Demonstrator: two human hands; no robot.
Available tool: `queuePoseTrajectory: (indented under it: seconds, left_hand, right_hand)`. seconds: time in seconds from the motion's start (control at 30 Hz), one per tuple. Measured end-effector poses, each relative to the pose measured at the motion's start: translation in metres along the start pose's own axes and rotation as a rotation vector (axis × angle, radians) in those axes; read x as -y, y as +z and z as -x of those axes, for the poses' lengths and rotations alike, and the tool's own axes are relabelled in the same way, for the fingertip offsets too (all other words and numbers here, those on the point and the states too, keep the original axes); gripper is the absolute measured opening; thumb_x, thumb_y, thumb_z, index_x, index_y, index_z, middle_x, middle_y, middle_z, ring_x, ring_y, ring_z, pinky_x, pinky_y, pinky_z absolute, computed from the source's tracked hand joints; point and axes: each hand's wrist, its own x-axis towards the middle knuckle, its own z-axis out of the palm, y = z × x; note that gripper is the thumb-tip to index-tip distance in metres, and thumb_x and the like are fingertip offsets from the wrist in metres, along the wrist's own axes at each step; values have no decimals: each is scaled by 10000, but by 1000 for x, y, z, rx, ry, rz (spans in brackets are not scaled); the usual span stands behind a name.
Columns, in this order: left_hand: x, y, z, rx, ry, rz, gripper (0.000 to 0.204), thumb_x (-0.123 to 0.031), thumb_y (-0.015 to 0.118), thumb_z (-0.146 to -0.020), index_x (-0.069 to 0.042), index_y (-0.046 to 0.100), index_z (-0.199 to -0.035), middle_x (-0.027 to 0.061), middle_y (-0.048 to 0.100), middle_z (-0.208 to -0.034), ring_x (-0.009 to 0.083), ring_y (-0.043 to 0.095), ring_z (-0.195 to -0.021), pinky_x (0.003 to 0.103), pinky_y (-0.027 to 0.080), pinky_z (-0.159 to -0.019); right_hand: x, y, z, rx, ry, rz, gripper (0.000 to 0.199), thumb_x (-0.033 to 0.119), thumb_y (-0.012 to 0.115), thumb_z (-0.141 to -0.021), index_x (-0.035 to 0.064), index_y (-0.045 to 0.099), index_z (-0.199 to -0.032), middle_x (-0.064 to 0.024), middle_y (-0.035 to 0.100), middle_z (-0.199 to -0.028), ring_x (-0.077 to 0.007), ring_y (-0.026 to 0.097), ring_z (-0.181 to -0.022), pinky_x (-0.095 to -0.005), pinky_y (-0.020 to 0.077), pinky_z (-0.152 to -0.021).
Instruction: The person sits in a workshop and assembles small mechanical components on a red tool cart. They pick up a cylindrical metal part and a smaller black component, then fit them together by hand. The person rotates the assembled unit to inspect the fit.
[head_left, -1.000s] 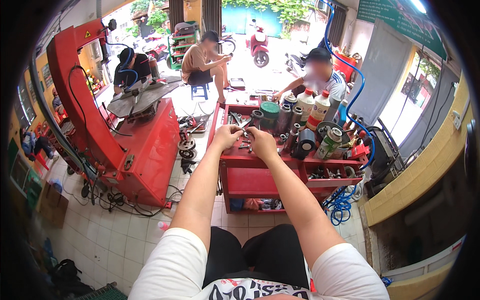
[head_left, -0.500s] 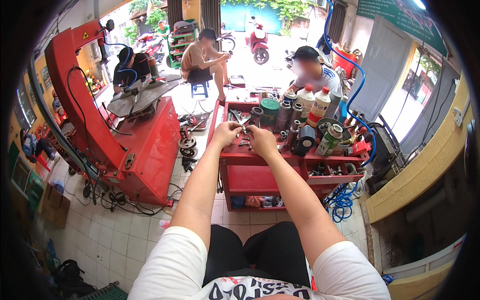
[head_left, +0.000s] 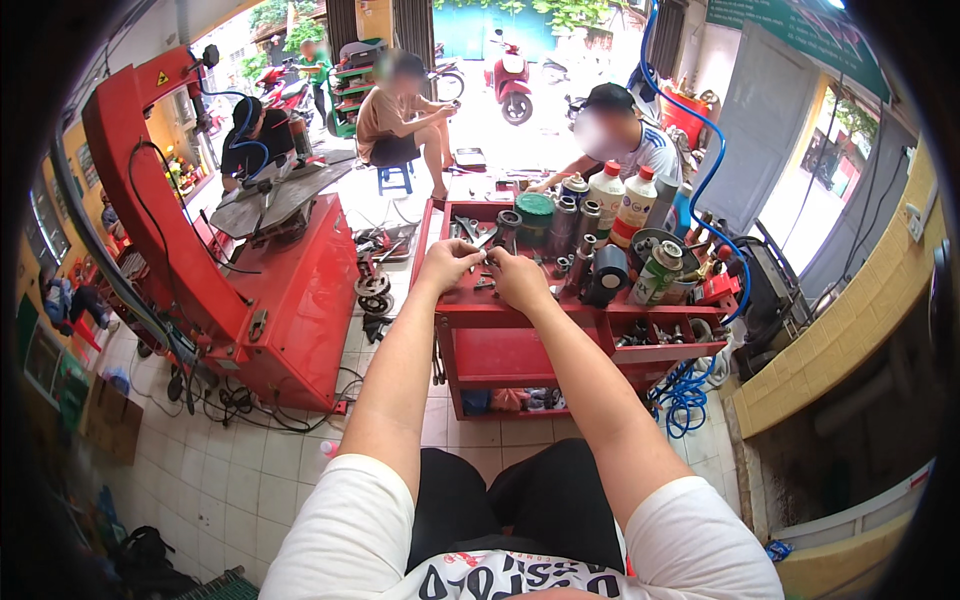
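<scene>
Over the red cart, the left hand and right hand pinched a small part between their fingertips, though it was too tiny to identify. Gripping it from both sides probably gave finer control. The part was near three o'clock from the left hand, ten from the right. Wrenches lay at its eleven o'clock, presumably for easy reach.
</scene>
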Motion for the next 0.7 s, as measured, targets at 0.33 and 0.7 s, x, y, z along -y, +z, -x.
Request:
queuePoseTrajectory:
  seconds: [0.33, 0.7]
  left_hand:
    - [-6, 6, -1, 1, -1, -6, 229, -240, 856, -896, -39, 758, -945, 26, 718, -789, 79, 620, -658, 261, 458, -554]
    - [-1, 4, -3, 37, 34, 61, 220, -132, 855, -884, -3, 759, -1034, 73, 778, -953, 129, 710, -854, 298, 567, -759]
  right_hand:
    - [-11, 5, -3, 20, -10, -28, 233, 288, 571, -1042, 100, 640, -1162, -264, 724, -944, -480, 685, -927, -590, 513, -780]
    - [-4, -2, -3, -11, 7, -10, 210, 201, 580, -1004, 92, 661, -1163, -256, 735, -954, -468, 700, -936, -582, 538, -806]
